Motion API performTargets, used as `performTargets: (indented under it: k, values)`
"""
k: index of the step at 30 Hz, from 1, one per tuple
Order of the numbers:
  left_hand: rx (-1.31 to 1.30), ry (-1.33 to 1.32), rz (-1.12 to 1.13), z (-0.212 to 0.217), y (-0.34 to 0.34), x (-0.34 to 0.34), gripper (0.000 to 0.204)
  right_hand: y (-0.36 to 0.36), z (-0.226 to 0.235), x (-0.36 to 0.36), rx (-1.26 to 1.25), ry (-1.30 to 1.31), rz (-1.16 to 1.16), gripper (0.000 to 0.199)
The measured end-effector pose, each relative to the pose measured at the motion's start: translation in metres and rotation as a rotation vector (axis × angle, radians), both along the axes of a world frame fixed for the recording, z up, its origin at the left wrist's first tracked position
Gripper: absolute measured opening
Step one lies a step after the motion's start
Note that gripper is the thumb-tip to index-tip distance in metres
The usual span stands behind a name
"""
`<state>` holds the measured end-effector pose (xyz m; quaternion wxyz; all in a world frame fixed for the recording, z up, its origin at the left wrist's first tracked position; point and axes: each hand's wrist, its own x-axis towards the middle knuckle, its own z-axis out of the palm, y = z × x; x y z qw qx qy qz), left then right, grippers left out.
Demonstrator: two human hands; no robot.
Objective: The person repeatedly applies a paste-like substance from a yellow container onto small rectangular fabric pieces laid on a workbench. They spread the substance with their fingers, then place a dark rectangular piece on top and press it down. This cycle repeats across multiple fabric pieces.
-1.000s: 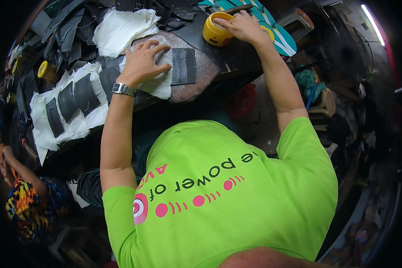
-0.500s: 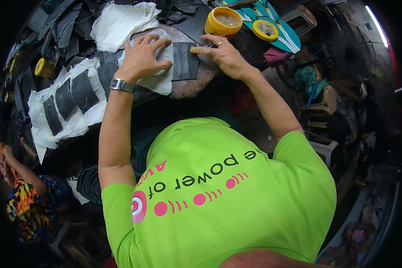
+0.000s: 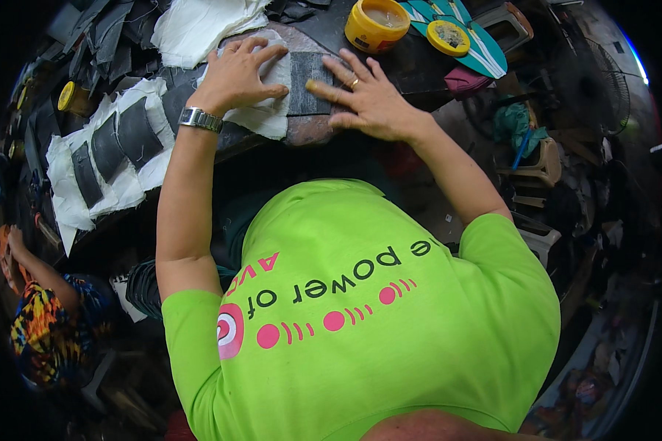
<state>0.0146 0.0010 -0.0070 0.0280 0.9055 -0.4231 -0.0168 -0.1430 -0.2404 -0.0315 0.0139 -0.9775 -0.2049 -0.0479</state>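
Observation:
My left hand (image 3: 243, 77), wearing a metal watch, lies with fingers spread on a white cloth (image 3: 270, 121). A dark grey rectangular piece (image 3: 306, 101), streaked on its surface, rests against the cloth's right edge on a reddish-brown slab (image 3: 307, 134). My right hand (image 3: 371, 101), with a ring, is spread out over the right side of this piece. Its yellow-stained index fingertip touches the grey surface, while the thumb is near the slab. Neither hand grips anything.
An open yellow tub (image 3: 368, 37) of pale paste stands behind my right hand. Its yellow lid (image 3: 449, 38) sits on teal, white-striped sole-shaped pieces (image 3: 487, 55). More dark pieces on white cloth (image 3: 147, 187) lie leftward, near a small yellow jar (image 3: 73, 98). Another person's hand (image 3: 15, 239) shows far left.
My right hand has come down and its fingers, bent before, are now spread over the grey piece. My left hand stays on the white cloth. The whole view has shifted slightly.

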Motion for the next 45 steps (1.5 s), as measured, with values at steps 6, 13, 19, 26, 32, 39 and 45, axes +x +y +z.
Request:
performTargets:
  k: [6, 13, 19, 26, 32, 39, 45]
  values:
    - [-0.168, 0.051, 0.000, 0.002, 0.001, 0.010, 0.077, 0.019, 0.022, -0.011, 0.206, 0.149, 0.177, 0.057]
    - [-0.300, 0.265, 0.001, 0.002, 0.001, 0.042, 0.053, 0.014, 0.028, 0.067, 1.081, 0.177, 0.084, 0.079]
    - [-0.276, 0.037, -0.032, -0.016, 0.000, 0.044, 0.064, 0.037, -0.010, 0.113, 0.117, -0.003, -0.224, 0.075]
    - [-0.201, 0.047, -0.016, -0.016, 0.001, 0.042, 0.069, 0.027, -0.010, 0.110, -0.093, -0.089, -0.129, 0.076]
    - [-0.229, 0.068, 0.005, -0.017, 0.000, 0.046, 0.058, 0.012, 0.021, 0.085, 0.395, 0.224, 0.093, 0.065]
    - [-0.388, -0.024, 0.154, -0.020, -0.010, 0.050, 0.031, -0.062, 0.056, 0.068, 0.911, -0.248, -0.260, 0.062]
    - [-0.623, 0.137, 0.199, -0.021, -0.014, 0.053, 0.030, -0.110, 0.055, 0.083, 0.148, -0.169, -0.486, 0.058]
